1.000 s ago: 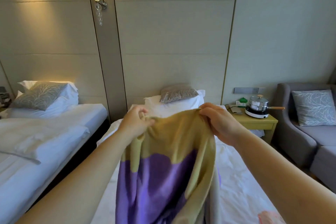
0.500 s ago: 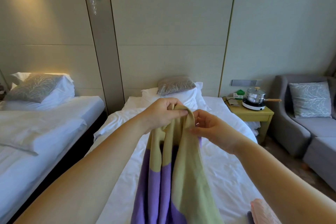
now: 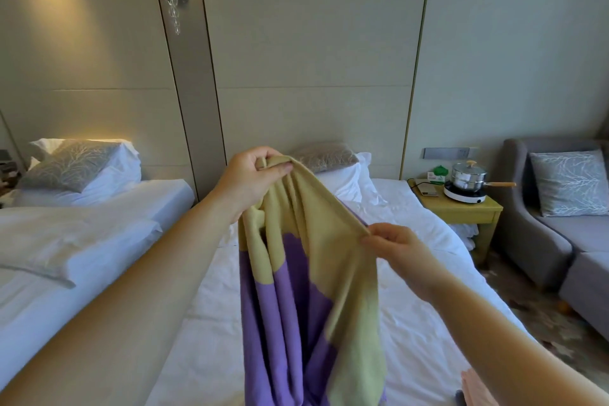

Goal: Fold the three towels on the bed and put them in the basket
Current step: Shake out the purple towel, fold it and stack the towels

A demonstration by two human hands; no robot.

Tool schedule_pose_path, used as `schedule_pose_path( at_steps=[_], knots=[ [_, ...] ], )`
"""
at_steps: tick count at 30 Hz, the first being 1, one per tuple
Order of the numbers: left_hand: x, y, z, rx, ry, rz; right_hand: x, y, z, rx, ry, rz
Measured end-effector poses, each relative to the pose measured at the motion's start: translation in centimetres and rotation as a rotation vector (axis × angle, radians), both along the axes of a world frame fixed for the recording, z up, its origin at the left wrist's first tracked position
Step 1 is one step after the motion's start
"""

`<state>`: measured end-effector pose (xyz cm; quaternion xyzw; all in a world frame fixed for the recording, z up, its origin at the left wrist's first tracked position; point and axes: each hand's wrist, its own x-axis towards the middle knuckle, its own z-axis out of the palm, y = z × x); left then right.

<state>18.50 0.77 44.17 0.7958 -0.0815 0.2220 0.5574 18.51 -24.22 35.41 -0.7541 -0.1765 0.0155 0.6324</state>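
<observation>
Holding a limp towel by its top hem

Hanging from two grips, the yellow-and-purple towel (image 3: 296,290) is held up above the white bed (image 3: 428,323). The left hand (image 3: 250,180) clenches a bunched corner of the yellow hem. The right hand (image 3: 395,250), lower and nearer the person, pinches the same hem further along. Between the grips the edge runs taut; below them the cloth drops in loose pleats and out of frame. It looks soft, light and floppy, so it should sag wherever unsupported. Corners are the best holds for a clean fold. Beneath the right wrist a pink cloth (image 3: 474,389), probably another towel, lies on the bed. No basket shows.
</observation>
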Motion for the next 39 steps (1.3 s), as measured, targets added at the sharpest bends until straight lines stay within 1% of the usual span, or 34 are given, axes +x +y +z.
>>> schedule_pose_path(
  at_steps=[2, 4, 6, 7, 9, 12, 14, 16, 17, 20, 22, 25, 29, 31, 32, 34, 35, 36, 37, 38, 39],
  knots=[
    [0.0, 1.3, -0.9, 0.033, 0.019, 0.026, 0.4, -0.6, 1.4, 0.120, 0.013, -0.050],
    [0.0, 2.0, -1.9, 0.153, 0.056, 0.097, 0.6, -0.7, 2.9, 0.178, 0.023, -0.072],
    [0.0, 2.3, -3.0, 0.265, 0.175, 0.110, 0.5, -0.3, 3.9, 0.135, 0.032, -0.030],
    [0.0, 2.2, -3.5, 0.299, 0.249, 0.074, 0.4, 0.1, 4.2, 0.095, 0.036, 0.020],
    [-0.3, 1.1, -4.4, 0.301, 0.336, -0.098, 0.2, 1.0, 4.6, 0.013, 0.034, 0.145],
    [-0.9, -1.8, -5.0, 0.247, 0.382, -0.410, -0.2, 2.1, 5.2, -0.100, 0.007, 0.261],
    [-1.0, -3.0, -5.3, 0.269, 0.409, -0.509, -0.1, 2.0, 5.5, -0.117, 0.006, 0.277],
    [-0.9, -3.3, -5.2, 0.308, 0.371, -0.472, -0.1, 1.3, 5.3, -0.152, -0.006, 0.262],
    [-0.7, -3.2, -5.1, 0.298, 0.349, -0.436, -0.3, 0.9, 4.9, -0.174, -0.002, 0.266],
    [-0.2, -3.4, -4.4, 0.208, 0.268, -0.392, -1.0, -0.2, 3.2, -0.225, 0.021, 0.294],
    [0.2, -3.6, -3.6, 0.181, 0.202, -0.364, -1.5, -0.8, 1.8, -0.257, 0.055, 0.260],
    [0.7, -3.4, -2.5, 0.115, 0.112, -0.247, -1.8, -1.5, 0.0, -0.359, 0.074, 0.184],
    [1.3, -1.9, -2.1, 0.007, 0.027, -0.101, -1.8, -2.3, -1.1, -0.452, 0.075, 0.143],
    [1.9, -0.8, -2.5, -0.020, 0.021, 0.010, -1.8, -2.7, -1.0, -0.463, 0.055, 0.119],
    [2.2, -0.2, -3.0, 0.005, 0.039, 0.098, -1.8, -2.8, -0.7, -0.457, 0.037, 0.101],
    [2.6, 0.9, -4.4, 0.131, 0.135, 0.273, -1.8, -2.7, 0.1, -0.397, 0.021, 0.059],
    [2.5, 1.2, -5.1, 0.201, 0.206, 0.308, -1.8, -2.4, 0.5, -0.332, 0.031, 0.057],
    [2.3, 1.2, -5.8, 0.259, 0.265, 0.287, -1.8, -2.1, 1.1, -0.251, 0.048, 0.076],
    [1.9, 0.8, -6.5, 0.297, 0.300, 0.207, -1.8, -1.6, 1.7, -0.188, 0.054, 0.099],
    [1.4, 0.1, -7.0, 0.312, 0.315, 0.062, -1.7, -1.1, 2.4, -0.160, 0.048, 0.124],
    [0.8, -1.0, -7.4, 0.288, 0.320, -0.124, -1.7, -0.5, 2.9, -0.167, 0.035, 0.153]
  ],
)
